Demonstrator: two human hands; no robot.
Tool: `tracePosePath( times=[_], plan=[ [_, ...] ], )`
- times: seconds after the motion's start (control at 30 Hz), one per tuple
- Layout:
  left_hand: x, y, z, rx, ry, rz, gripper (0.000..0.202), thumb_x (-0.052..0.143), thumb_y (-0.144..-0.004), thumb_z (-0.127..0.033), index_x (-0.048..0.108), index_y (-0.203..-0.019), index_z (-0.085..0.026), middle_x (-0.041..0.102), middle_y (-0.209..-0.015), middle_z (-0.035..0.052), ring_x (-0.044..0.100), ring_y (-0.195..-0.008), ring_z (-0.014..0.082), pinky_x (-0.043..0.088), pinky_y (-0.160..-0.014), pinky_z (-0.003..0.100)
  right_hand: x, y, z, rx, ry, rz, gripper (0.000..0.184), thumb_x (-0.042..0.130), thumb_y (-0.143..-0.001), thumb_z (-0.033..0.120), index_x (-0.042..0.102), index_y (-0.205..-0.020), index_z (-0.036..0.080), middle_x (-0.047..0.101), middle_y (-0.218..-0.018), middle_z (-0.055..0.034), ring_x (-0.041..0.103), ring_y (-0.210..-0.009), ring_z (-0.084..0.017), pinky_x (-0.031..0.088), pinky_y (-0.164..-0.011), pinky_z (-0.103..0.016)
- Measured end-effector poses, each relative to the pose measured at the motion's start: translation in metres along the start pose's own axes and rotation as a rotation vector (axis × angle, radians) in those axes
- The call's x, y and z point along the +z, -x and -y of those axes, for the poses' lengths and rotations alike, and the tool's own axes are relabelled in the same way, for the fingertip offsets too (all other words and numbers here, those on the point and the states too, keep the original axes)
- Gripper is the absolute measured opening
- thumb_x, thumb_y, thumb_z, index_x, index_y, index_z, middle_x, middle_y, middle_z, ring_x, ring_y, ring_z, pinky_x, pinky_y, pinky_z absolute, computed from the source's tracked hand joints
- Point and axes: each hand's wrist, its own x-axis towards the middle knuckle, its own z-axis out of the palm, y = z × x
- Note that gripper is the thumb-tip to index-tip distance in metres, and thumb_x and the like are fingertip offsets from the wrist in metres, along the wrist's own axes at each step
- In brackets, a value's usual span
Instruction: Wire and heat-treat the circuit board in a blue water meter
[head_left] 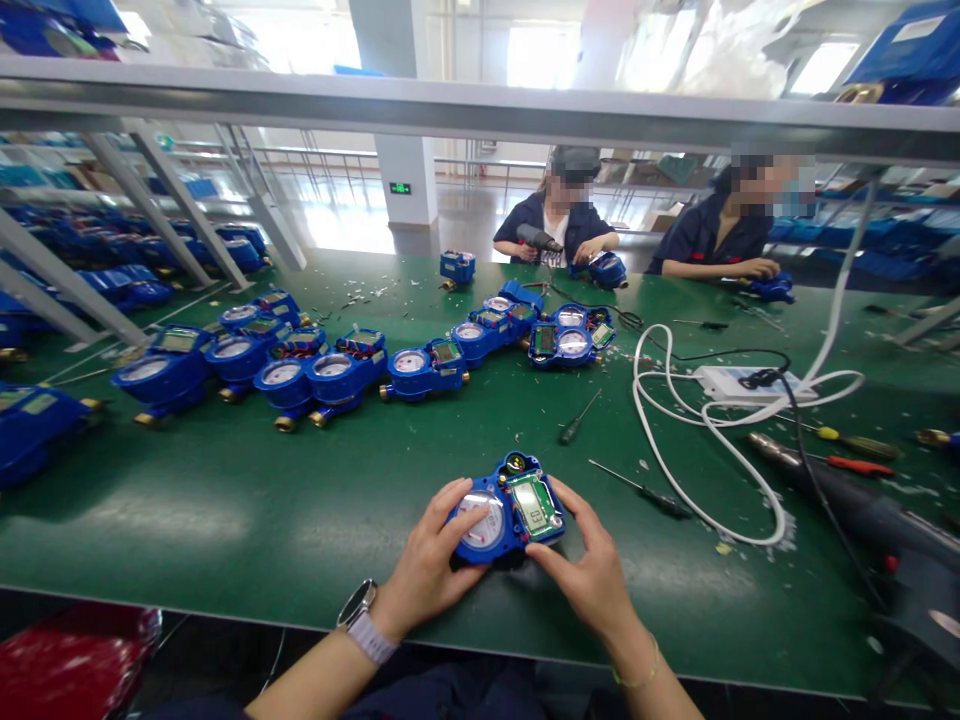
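Between my two hands a blue water meter (507, 535) rests at the front of the green bench. It has a round white dial (480, 522) on its left half and a green circuit board with a lit-grey display (534, 503) on its right half. My left hand (439, 555) grips the dial side, its index finger lying over the dial. With thumb and fingers my right hand (589, 560) holds the edge of the display side. The meter's underside is hidden. Beyond it lies a small dark screwdriver (574, 425), with another screwdriver (646, 492) to the right.
Several blue meters (330, 375) stand in a row across the bench (285, 520). At right are a white power strip (750, 384) with looped cable and a heat gun (847, 510). A shelf beam (480, 110) crosses overhead. Two co-workers (559, 215) sit opposite, handling meters.
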Motion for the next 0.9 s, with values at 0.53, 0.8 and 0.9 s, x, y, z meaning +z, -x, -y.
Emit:
tracePosePath(
  times=[0.53, 0.8, 0.9],
  plan=[
    [-0.001, -0.002, 0.013, 0.049, 0.050, 0.040, 0.059, 0.069, -0.079, -0.024, 0.042, -0.131, -0.025, 0.041, -0.143, 0.0164, 0.045, -0.133, 0.0306, 0.049, -0.103, 0.049, -0.032, -0.050, -0.001, 0.095, -0.050, 0.494, 0.088, 0.086, -0.066, 0.044, 0.042, -0.139, 0.022, 0.027, -0.153, -0.0119, 0.025, -0.141, -0.027, 0.019, -0.118, -0.046],
    [-0.008, -0.008, 0.019, 0.008, 0.089, 0.105, 0.060, 0.067, -0.076, -0.020, 0.044, -0.131, -0.028, 0.045, -0.144, 0.0148, 0.054, -0.127, 0.0282, 0.052, -0.100, 0.042, -0.030, -0.054, 0.013, 0.020, -0.059, 0.391, 0.079, 0.084, -0.062, 0.057, 0.053, -0.124, 0.018, 0.040, -0.144, -0.0165, 0.038, -0.134, -0.030, 0.031, -0.112, -0.045],
    [-0.006, -0.006, 0.027, -0.019, 0.052, 0.141, 0.056, 0.064, -0.079, -0.026, 0.046, -0.132, -0.031, 0.046, -0.146, 0.0103, 0.058, -0.122, 0.0272, 0.054, -0.096, 0.038, -0.028, -0.054, 0.016, -0.025, -0.025, 0.331, 0.083, 0.089, -0.051, 0.058, 0.056, -0.115, 0.017, 0.049, -0.135, -0.0165, 0.044, -0.128, -0.030, 0.036, -0.108, -0.043]
  ],
)
